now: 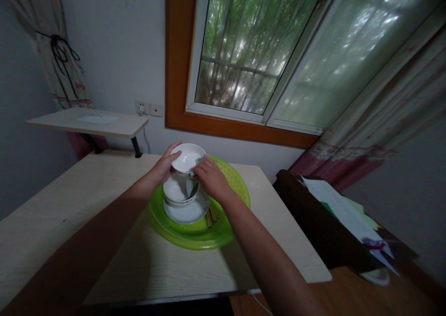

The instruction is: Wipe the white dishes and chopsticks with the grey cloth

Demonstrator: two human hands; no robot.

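Observation:
A white bowl [188,157] is tilted toward me, raised above the tray, with my left hand [168,162] gripping its left rim, thumb inside. At the bowl's right side, my right hand [211,176] is closed on a greyish cloth [190,186] that hangs below the fingers; a bit of it shows against the bowl's inner wall. Beneath are stacked white bowls [176,188] resting on a white plate [186,216]. Wooden chopsticks [211,214] lie to the right of the plate. All of these sit on a round green tray [195,242].
The tray rests on a pale wooden table [114,255]. A small raised shelf [87,123] stands at the back left, bearing a paper. Behind are a wall socket [142,108] and a window [251,51]. On the right, papers [344,209] lie on a dark piece of furniture.

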